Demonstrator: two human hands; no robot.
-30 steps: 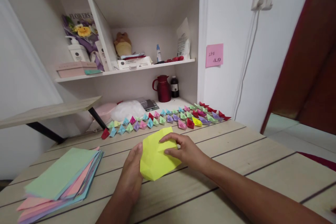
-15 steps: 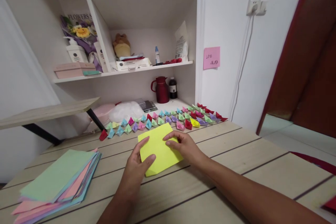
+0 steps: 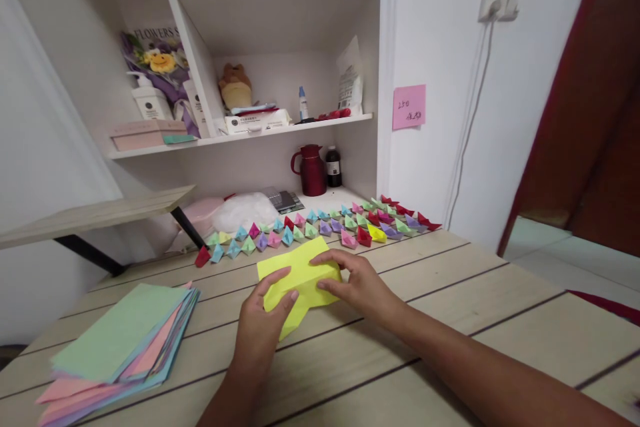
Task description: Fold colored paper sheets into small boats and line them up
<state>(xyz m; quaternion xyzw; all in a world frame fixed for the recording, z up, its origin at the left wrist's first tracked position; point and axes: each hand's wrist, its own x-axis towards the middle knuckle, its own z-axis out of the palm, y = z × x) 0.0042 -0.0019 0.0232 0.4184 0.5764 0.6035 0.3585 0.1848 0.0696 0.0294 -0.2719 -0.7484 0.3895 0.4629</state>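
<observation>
A yellow sheet of paper (image 3: 299, 275), partly folded, lies on the wooden table (image 3: 450, 293) in front of me. My left hand (image 3: 260, 330) grips its near left corner, thumb and fingers curled over the edge. My right hand (image 3: 357, 283) presses on its right side with fingers bent onto the fold. Behind the sheet runs a long row of small folded paper boats (image 3: 320, 227) in several colours.
A stack of coloured paper sheets (image 3: 120, 343) sits at the near left of the table. White shelves (image 3: 240, 133) behind hold bottles, a red jug (image 3: 311, 170) and boxes. A pink note (image 3: 409, 107) is stuck on the wall. A raised wooden board (image 3: 95, 213) juts out at left.
The yellow sheet was lifted and open a second ago; it now lies lower on the table and is folded narrower, with both hands pressing it.
</observation>
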